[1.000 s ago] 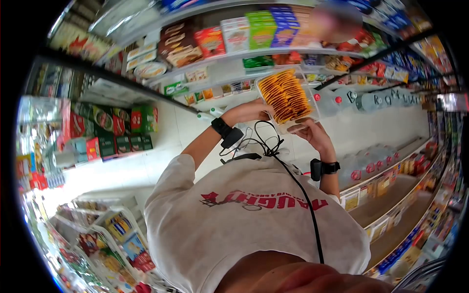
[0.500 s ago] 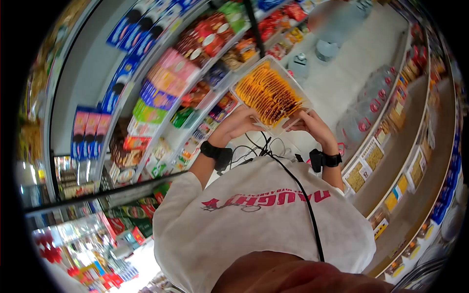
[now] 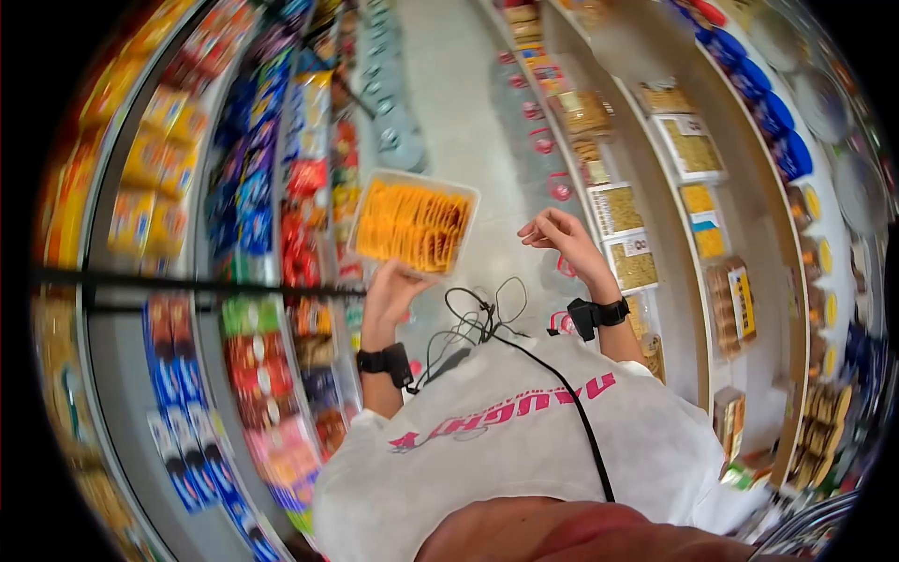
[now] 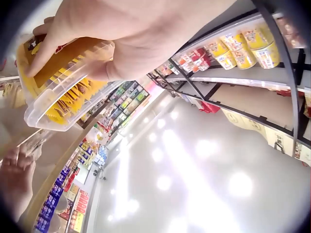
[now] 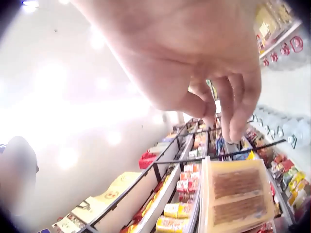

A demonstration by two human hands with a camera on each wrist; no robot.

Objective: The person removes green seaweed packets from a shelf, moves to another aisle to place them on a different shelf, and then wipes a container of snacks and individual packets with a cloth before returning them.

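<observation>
A clear plastic tub [image 3: 426, 178] full of orange snack packets [image 3: 412, 225] stands out in front of me in the head view. My left hand [image 3: 391, 288] grips its near wall. In the left wrist view, the fingers spread over one side of the tub [image 4: 41, 115] and the thumb lies against another. To the right of the tub, apart from it, my right hand [image 3: 567, 239] hangs in the air with loosely bent fingers and nothing in them. The right wrist view has the tub [image 5: 206, 194] beyond those fingertips.
Shelves of packaged snacks [image 3: 253, 197] line the left. On the right, stepped shelves [image 3: 670, 309] carry bagged goods with price cards. Large water bottles [image 3: 393, 112] stand along the pale floor [image 3: 454, 103]. A black cable [image 3: 552, 379] runs down my shirt.
My right hand has let go of the tub and moved off to the right. My left hand keeps hold of the tub, now farther left. The view has turned along the aisle.
</observation>
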